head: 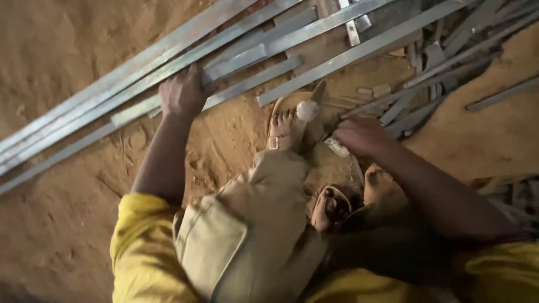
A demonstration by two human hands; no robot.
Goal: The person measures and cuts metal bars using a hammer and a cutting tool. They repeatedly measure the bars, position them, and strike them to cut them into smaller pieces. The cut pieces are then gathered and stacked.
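On the sandy ground [50, 235], long aluminium strips [101, 98] running lower-left to upper-right are gripped by the left hand [181, 92], while a small scrap [337, 147] is pinched by the right hand [359, 136].

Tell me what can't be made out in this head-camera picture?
- Left hand fingers: curled over the long metal strips, so the grip underneath is hidden.
- Right hand: its fingers are blurred; what the small pale piece under it is cannot be told.
- Metal strips: both ends run off the picture's edges.
- Scrap pile at upper right: blurred, single pieces hard to separate.
- Rear sandalled foot: partly hidden by the knee.
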